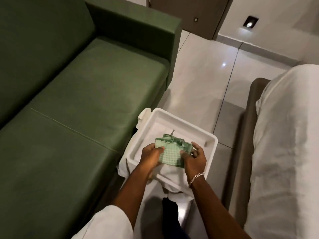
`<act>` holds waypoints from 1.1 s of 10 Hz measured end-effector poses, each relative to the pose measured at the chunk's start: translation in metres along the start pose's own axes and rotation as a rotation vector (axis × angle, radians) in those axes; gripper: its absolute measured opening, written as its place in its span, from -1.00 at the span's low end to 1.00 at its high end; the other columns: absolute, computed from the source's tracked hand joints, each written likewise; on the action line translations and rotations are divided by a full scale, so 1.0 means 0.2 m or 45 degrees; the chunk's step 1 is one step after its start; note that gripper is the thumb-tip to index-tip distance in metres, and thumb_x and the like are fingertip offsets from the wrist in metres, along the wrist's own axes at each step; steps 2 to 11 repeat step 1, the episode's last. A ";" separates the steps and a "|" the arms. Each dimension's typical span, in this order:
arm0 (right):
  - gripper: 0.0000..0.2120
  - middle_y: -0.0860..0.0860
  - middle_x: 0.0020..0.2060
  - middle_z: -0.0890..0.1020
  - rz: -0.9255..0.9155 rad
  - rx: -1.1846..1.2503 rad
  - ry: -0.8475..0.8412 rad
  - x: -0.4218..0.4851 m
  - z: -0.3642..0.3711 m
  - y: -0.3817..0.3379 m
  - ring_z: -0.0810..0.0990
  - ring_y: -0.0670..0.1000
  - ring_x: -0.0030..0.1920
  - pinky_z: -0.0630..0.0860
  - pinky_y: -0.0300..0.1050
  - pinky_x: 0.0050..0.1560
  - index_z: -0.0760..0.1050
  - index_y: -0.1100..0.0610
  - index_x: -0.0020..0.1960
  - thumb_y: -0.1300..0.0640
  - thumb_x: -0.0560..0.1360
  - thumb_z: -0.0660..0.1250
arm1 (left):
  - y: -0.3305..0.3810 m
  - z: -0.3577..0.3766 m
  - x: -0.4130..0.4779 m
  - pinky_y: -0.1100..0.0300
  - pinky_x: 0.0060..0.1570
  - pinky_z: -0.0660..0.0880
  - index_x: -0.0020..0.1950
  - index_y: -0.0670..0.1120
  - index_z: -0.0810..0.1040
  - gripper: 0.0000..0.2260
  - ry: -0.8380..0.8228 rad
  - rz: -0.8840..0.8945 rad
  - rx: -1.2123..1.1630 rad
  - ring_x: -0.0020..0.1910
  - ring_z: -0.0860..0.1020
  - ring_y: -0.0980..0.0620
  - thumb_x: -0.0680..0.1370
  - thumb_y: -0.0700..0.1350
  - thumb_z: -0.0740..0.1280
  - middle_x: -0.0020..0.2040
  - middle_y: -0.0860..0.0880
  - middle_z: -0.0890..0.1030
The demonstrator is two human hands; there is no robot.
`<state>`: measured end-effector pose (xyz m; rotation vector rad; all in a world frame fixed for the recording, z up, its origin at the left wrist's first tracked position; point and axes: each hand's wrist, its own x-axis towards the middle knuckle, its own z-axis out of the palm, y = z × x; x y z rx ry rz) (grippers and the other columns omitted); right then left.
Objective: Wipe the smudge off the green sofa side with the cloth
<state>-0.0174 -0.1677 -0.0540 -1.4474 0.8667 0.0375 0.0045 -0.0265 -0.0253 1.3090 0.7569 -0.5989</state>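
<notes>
Hands meet over a folded pale-green checked cloth [170,153], which is held above a white square plastic tub [209,141] on the floor. The left hand [151,156] grips the cloth's left edge, thumb on top and fingers curled underneath, its wrist bent slightly inward. The right hand [194,159] closes on the cloth's right edge, thumb pressed to the checked surface and the other fingers bent around the far corner. A silver chain bracelet [196,176] circles the right wrist. Both forearms are bare and reach forward from the near edge of the view, converging toward the cloth; a white short sleeve [105,223] covers the left upper arm.

A loose thread or tag sticks up from the cloth's far edge. Under and around the tub lies a crumpled white fabric [170,176], spilling over the tub's near and left sides. The tub stands on glossy pale floor tiles [203,78], just right of the dark green upholstered sofa [77,94], whose seat fills the left of the scene. The sofa's boxy green side arm [155,30] stands at the far end, well apart from the cloth. No smudge can be made out on it from here. On the right is a bed with white linen [286,135] on a brown frame.
</notes>
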 end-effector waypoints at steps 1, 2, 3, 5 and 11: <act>-0.47 0.16 0.12 0.64 0.011 -0.195 -0.067 0.09 0.04 0.07 0.63 0.11 0.04 0.63 0.06 0.03 0.45 0.03 0.23 0.44 0.36 0.29 | 0.03 0.02 0.09 -0.07 0.12 0.62 0.09 -0.11 0.63 -0.79 0.124 0.010 0.164 0.02 0.67 -0.15 0.48 -0.18 0.34 0.04 -0.14 0.71; -0.47 0.16 0.12 0.64 0.011 -0.195 -0.067 0.09 0.04 0.07 0.63 0.11 0.04 0.63 0.06 0.03 0.45 0.03 0.23 0.44 0.36 0.29 | 0.03 0.02 0.09 -0.07 0.12 0.62 0.09 -0.11 0.63 -0.79 0.124 0.010 0.164 0.02 0.67 -0.15 0.48 -0.18 0.34 0.04 -0.14 0.71; -0.47 0.16 0.12 0.64 0.011 -0.195 -0.067 0.09 0.04 0.07 0.63 0.11 0.04 0.63 0.06 0.03 0.45 0.03 0.23 0.44 0.36 0.29 | 0.03 0.02 0.09 -0.07 0.12 0.62 0.09 -0.11 0.63 -0.79 0.124 0.010 0.164 0.02 0.67 -0.15 0.48 -0.18 0.34 0.04 -0.14 0.71; -0.47 0.16 0.12 0.64 0.011 -0.195 -0.067 0.09 0.04 0.07 0.63 0.11 0.04 0.63 0.06 0.03 0.45 0.03 0.23 0.44 0.36 0.29 | 0.03 0.02 0.09 -0.07 0.12 0.62 0.09 -0.11 0.63 -0.79 0.124 0.010 0.164 0.02 0.67 -0.15 0.48 -0.18 0.34 0.04 -0.14 0.71; -0.47 0.16 0.12 0.64 0.011 -0.195 -0.067 0.09 0.04 0.07 0.63 0.11 0.04 0.63 0.06 0.03 0.45 0.03 0.23 0.44 0.36 0.29 | 0.03 0.02 0.09 -0.07 0.12 0.62 0.09 -0.11 0.63 -0.79 0.124 0.010 0.164 0.02 0.67 -0.15 0.48 -0.18 0.34 0.04 -0.14 0.71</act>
